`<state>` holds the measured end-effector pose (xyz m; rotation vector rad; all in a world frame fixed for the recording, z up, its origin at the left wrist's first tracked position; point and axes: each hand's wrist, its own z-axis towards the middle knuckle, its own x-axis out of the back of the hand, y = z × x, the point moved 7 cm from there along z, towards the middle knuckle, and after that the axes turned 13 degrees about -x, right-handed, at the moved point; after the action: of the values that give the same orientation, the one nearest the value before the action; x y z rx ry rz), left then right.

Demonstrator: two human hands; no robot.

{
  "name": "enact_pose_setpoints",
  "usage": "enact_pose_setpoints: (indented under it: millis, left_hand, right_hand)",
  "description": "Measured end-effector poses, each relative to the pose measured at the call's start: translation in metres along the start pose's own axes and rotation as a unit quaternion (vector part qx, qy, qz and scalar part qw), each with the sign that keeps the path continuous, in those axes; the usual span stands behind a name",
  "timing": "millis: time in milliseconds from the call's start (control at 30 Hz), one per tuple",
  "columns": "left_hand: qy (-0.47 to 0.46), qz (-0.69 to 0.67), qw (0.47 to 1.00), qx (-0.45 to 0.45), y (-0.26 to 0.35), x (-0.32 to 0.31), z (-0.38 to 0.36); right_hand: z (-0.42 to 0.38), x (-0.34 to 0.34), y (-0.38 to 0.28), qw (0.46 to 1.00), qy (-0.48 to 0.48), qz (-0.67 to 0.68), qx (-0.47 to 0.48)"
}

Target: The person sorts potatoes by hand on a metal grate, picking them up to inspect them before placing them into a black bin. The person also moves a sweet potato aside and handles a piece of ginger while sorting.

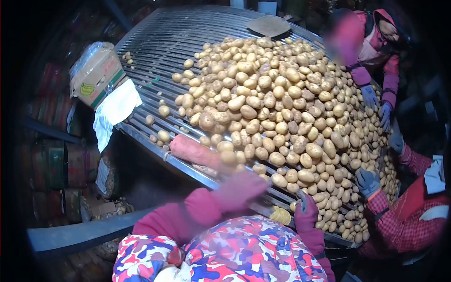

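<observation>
A large heap of potatoes [277, 108] covers much of a slatted metal table [155, 51]. My left hand [242, 189], in a pinkish glove and smeared by motion, is over the table's near edge; its fingers cannot be made out. A pink roll-shaped thing [193, 149] lies on the edge just beyond it. My right hand [306, 209], in a glove with grey on the fingers, is at the near side of the heap. Its fingers are bent beside a partly hidden potato [293, 206] and appear closed on it. A flat yellowish piece [280, 215] lies between my hands.
A cardboard box [99, 77] stands at the table's left edge, with a white sheet [116, 110] hanging over. Two other people work on the right, their gloved hands [369, 183] at the heap. A flat brownish piece [268, 26] lies at the far edge. Packed sacks [75, 164] are stacked at left.
</observation>
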<state>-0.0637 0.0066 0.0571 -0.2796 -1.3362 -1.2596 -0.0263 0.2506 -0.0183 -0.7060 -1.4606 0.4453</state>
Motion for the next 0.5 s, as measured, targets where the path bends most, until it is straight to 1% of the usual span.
enact_pose_setpoints:
  millis: [33, 67, 100, 133, 167, 200, 267, 300, 367, 400, 500]
  left_hand:
    - [0.024, 0.041, 0.998, 0.029, -0.011, 0.02, -0.011]
    - [-0.022, 0.104, 0.99, 0.098, -0.032, 0.029, -0.022]
    - [-0.131, 0.094, 0.96, 0.229, -0.051, 0.045, -0.028]
    - [-0.165, 0.108, 0.935, 0.295, -0.053, 0.074, -0.029]
    - [-0.185, 0.132, 0.903, 0.365, -0.076, 0.079, -0.051]
    - [-0.141, 0.236, 0.909, 0.314, -0.088, 0.083, -0.068]
    - [-0.099, 0.269, 0.927, 0.244, -0.105, 0.081, -0.095]
    - [-0.098, 0.266, 0.928, 0.243, -0.115, 0.085, -0.103]
    - [-0.158, 0.199, 0.949, 0.189, -0.133, 0.083, -0.112]
    - [-0.137, 0.193, 0.953, 0.192, -0.137, 0.09, -0.116]
    - [-0.055, 0.211, 0.962, 0.163, -0.15, 0.111, -0.13]
  right_hand:
    - [-0.001, 0.0, 0.0, 1.0, -0.004, 0.008, -0.007]
    - [-0.001, -0.001, 0.001, 1.0, -0.004, 0.017, -0.015]
    - [-0.001, -0.001, 0.0, 1.0, 0.004, 0.005, -0.001]
    - [-0.001, -0.001, 0.0, 1.0, 0.007, 0.003, -0.001]
    - [0.0, -0.001, -0.002, 1.0, 0.007, -0.008, -0.009]
    - [0.0, -0.001, -0.004, 1.0, 0.005, -0.018, -0.02]
    - [-0.001, 0.002, -0.008, 0.999, 0.017, -0.027, -0.013]
    - [-0.002, 0.003, -0.01, 0.999, 0.029, -0.033, -0.004]
    - [-0.005, 0.002, -0.009, 0.999, 0.034, -0.031, 0.0]
    - [-0.004, 0.003, -0.008, 0.999, 0.043, -0.026, 0.009]
    - [-0.006, 0.001, -0.001, 0.999, 0.04, -0.03, -0.017]
